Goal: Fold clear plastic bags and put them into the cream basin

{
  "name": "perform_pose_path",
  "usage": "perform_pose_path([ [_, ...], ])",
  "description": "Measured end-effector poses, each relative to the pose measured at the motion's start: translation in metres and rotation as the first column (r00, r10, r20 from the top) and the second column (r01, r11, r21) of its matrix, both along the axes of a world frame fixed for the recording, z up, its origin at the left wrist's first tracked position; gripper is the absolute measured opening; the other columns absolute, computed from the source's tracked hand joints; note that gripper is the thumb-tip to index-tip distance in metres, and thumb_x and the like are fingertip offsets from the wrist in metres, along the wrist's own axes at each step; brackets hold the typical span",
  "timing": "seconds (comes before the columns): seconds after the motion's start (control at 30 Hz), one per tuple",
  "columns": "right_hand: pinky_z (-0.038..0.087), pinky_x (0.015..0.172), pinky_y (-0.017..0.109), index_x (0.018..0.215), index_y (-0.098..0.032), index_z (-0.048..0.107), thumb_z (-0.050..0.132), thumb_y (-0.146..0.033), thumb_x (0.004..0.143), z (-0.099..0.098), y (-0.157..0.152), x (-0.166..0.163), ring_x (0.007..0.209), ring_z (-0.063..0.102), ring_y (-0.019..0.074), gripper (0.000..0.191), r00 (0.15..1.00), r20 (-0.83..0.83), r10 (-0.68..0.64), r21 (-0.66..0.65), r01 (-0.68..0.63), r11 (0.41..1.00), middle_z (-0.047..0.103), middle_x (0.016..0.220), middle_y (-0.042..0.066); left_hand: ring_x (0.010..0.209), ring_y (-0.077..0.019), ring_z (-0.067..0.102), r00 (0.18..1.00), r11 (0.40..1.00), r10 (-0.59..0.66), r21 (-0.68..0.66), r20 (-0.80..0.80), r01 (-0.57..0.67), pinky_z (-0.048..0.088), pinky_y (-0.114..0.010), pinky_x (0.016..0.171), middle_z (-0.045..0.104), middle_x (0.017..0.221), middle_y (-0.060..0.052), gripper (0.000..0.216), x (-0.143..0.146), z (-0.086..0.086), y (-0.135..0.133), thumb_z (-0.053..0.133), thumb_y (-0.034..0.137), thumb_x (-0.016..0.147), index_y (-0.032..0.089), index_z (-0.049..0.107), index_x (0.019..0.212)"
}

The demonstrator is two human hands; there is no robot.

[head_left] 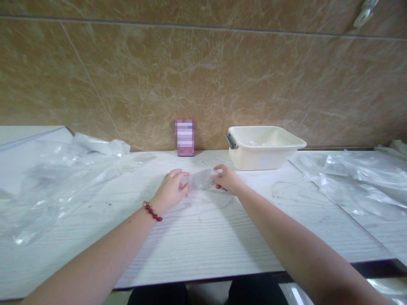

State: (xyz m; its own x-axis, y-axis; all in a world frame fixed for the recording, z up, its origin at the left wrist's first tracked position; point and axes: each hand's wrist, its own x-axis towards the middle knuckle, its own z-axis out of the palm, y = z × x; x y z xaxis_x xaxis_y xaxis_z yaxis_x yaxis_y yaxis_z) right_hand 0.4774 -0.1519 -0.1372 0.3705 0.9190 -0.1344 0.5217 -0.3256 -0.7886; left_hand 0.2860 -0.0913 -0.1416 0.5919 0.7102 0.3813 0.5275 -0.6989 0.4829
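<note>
One small, cloudy plastic piece (201, 179) is near the middle of the frame, just below the center, between two bare hands. The left hand (170, 189) pinches its left end with bent fingers. The right hand (229, 179) has its thumb and fingers around the right end, so both hands are holding on. A string of dark red beads (152, 211) goes around the left wrist. Under the hands is a white table (190, 245) with thin gray lines like wood. Just above the hands, a thing like a phone (185, 137) stands up near the wall, and its front is too blurry to read. Right of the middle sits a cream tub (257, 158) with a gray clip (233, 141) on its left side. Something clear is inside, but I can't tell what. A big, crinkly clear sheet (63, 178) lies on the left side of the frame, and more shiny plastic (362, 178) lies at the right edge. A brown stone wall (197, 72) fills the top. Two dark knees (159, 294) show at the bottom.
</note>
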Motion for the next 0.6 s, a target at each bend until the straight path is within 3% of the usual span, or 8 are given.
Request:
perform_pose_path([
  [0.07, 0.029, 0.034, 0.012, 0.101, -0.02, 0.041, 0.052, -0.015, 0.064, -0.002, 0.001, 0.0, 0.032, 0.041, 0.0038, 0.039, 1.0, 0.001, 0.012, 0.001, -0.012, 1.0, 0.053, 0.047, -0.007, 0.107, -0.0202, 0.042, 0.997, 0.985, -0.029, 0.167, -0.078, 0.042, 0.031, -0.035, 0.093, 0.049, 0.111, -0.011, 0.032, 0.005, 0.002, -0.002, 0.041, 0.03, 0.076, 0.014, 0.054, 0.101],
  [0.13, 0.029, 0.034, 0.012, 0.101, -0.02, 0.041, 0.052, -0.014, 0.064, -0.002, 0.002, 0.0, 0.033, 0.042, 0.004, 0.039, 1.0, 0.003, 0.017, 0.006, -0.018, 1.0, 0.053, 0.049, -0.006, 0.11, -0.0193, 0.039, 0.982, 0.971, -0.075, 0.21, -0.175, 0.112, 0.028, -0.036, 0.094, 0.048, 0.115, -0.01, 0.036, 0.012, 0.001, -0.004, 0.035, 0.031, 0.08, 0.013, 0.048, 0.108],
  [0.33, 0.029, 0.034, 0.011, 0.102, -0.019, 0.04, 0.052, -0.013, 0.064, 0.002, 0.001, -0.002, 0.033, 0.043, 0.0035, 0.04, 1.0, 0.03, 0.007, -0.002, -0.007, 1.0, 0.051, 0.046, -0.007, 0.121, -0.0212, 0.023, 0.888, 0.969, -0.119, 0.143, -0.445, 0.202, 0.019, -0.04, 0.098, 0.031, 0.13, -0.012, 0.05, 0.022, -0.013, -0.005, 0.026, 0.035, 0.082, 0.009, 0.029, 0.125],
  [0.6, 0.032, 0.035, 0.012, 0.102, -0.019, 0.041, 0.052, -0.014, 0.065, -0.002, 0.004, -0.004, 0.034, 0.043, 0.0036, 0.038, 0.999, 0.018, -0.032, 0.017, 0.032, 0.999, 0.051, 0.05, -0.006, 0.123, -0.0218, 0.018, 0.862, 0.976, -0.113, 0.109, -0.494, 0.191, 0.012, -0.043, 0.099, 0.024, 0.133, -0.01, 0.05, 0.018, -0.016, -0.005, 0.023, 0.037, 0.082, 0.012, 0.029, 0.126],
])
